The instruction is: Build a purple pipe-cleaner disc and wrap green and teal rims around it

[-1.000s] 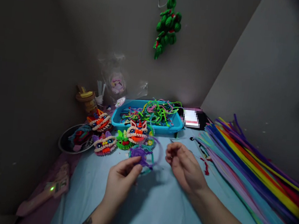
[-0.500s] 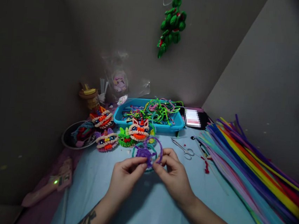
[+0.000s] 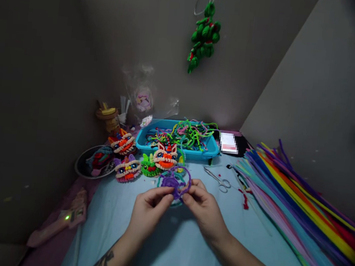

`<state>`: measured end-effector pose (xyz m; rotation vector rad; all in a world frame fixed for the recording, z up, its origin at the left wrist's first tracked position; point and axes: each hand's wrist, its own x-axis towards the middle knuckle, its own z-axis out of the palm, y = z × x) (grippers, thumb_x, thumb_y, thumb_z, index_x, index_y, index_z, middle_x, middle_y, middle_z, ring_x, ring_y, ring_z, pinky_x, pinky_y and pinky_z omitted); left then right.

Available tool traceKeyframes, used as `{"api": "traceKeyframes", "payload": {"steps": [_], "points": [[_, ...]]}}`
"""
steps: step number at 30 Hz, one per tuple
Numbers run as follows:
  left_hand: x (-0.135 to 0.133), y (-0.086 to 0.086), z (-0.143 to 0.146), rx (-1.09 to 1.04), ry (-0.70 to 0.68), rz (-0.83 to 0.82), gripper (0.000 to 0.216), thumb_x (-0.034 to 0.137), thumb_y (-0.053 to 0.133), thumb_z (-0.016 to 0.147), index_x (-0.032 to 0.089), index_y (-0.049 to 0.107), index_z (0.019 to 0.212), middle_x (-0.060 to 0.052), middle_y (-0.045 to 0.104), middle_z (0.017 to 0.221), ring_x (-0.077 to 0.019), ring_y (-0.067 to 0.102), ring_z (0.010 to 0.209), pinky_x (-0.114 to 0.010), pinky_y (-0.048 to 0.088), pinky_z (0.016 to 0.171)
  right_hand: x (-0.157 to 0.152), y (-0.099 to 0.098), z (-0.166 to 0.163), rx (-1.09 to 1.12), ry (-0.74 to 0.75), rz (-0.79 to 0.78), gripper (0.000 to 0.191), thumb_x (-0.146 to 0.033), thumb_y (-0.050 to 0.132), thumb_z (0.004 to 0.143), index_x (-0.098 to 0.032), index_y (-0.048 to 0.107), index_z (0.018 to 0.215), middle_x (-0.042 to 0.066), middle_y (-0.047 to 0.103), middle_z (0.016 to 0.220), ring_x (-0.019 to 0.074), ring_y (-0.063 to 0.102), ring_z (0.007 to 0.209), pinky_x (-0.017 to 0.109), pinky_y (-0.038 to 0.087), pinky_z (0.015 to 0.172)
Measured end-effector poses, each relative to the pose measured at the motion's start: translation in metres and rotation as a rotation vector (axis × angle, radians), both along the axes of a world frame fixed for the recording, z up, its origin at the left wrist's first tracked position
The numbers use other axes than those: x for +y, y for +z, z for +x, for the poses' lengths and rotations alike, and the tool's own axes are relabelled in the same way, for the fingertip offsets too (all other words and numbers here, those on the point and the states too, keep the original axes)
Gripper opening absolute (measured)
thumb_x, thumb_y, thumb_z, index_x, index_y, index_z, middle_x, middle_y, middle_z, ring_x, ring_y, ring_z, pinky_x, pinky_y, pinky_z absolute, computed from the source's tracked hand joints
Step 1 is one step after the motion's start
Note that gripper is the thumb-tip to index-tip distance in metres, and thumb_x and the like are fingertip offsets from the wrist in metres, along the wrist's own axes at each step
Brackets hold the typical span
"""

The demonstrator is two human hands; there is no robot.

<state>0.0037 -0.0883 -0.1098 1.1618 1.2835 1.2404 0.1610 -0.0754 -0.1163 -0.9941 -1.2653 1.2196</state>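
Between thumb and fingers, my left hand [image 3: 152, 206] pinches a coiled purple pipe-cleaner piece [image 3: 169, 183] above the middle of the table. My right hand [image 3: 203, 206] is closed at its right side, gripping the purple pipe cleaner [image 3: 189, 180], which curves up in a loop. Teal pipe-cleaner loops [image 3: 177, 203] surround the purple coil; where they join is hidden by my fingers. Just beyond stand finished pipe-cleaner animal heads: an orange-and-cream one [image 3: 165, 157], a green one [image 3: 150, 166] and a purple-eared one [image 3: 128, 170].
A blue tray [image 3: 175, 153] of tangled pipe cleaners stands at the back. Scissors [image 3: 219, 181] lie to the right, near a long bundle of coloured pipe cleaners [image 3: 298, 211]. At left are a metal bowl [image 3: 81, 169] and a pink glue gun [image 3: 62, 222]. A green ornament [image 3: 203, 39] hangs above.
The purple loop has tilted and drawn slightly smaller and leftward as my right hand shifts a little in. The whole view has moved slightly, so everything sits a bit lower.
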Motion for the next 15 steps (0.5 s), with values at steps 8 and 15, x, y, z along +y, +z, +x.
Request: {"api": "traceKeyframes", "payload": {"steps": [8,15], "points": [[0.0008,-0.0001,-0.0003,0.055,-0.017,-0.018,0.019,0.028,0.072,0.066,0.016,0.078,0.08,-0.006,0.074,0.069,-0.0141,0.059,0.058,-0.023,0.047,0.057,-0.0005,-0.0013,0.0026,-0.069,-0.023,0.087,0.014,-0.029,0.066,0.077,-0.02,0.058,0.068,0.002,0.046,0.091,0.0178,0.048,0.087,0.027,0.039,0.077],[-0.0071,0.0014,0.0068,0.23,-0.035,0.049,0.021,0.03,0.067,0.071,0.015,0.079,0.081,-0.003,0.066,0.053,-0.0094,0.043,0.044,-0.021,0.034,0.044,-0.0033,-0.004,-0.0019,-0.095,-0.132,0.159,0.017,-0.025,0.063,0.079,-0.02,0.054,0.066,0.001,0.039,0.09,0.0169,0.043,0.087,0.026,0.037,0.075]]}}
